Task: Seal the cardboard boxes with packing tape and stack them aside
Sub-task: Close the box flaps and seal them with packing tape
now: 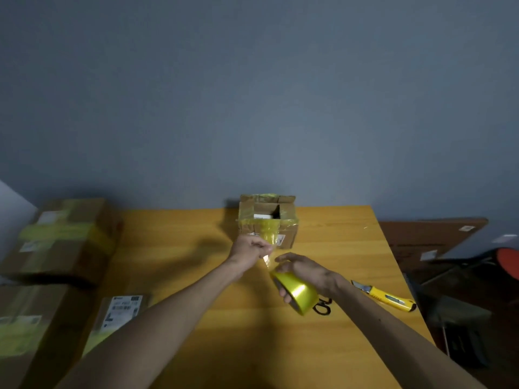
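A small cardboard box [289,234] stands at the far middle of the yellow table [196,276], wrapped in yellowish tape, with a gap still showing between its top flaps. A strip of tape [269,234] runs from the box's front face down to the yellow tape roll [297,293]. My left hand [248,248] pinches this strip just in front of the box. My right hand [303,272] grips the roll, held a little above the table nearer to me.
A yellow utility knife [390,299] lies on the table at the right, and black scissors [323,307] lie partly under the roll. Several taped boxes [64,237] are stacked at the left. A flat parcel [120,313] lies near them. Clutter sits beyond the table's right edge.
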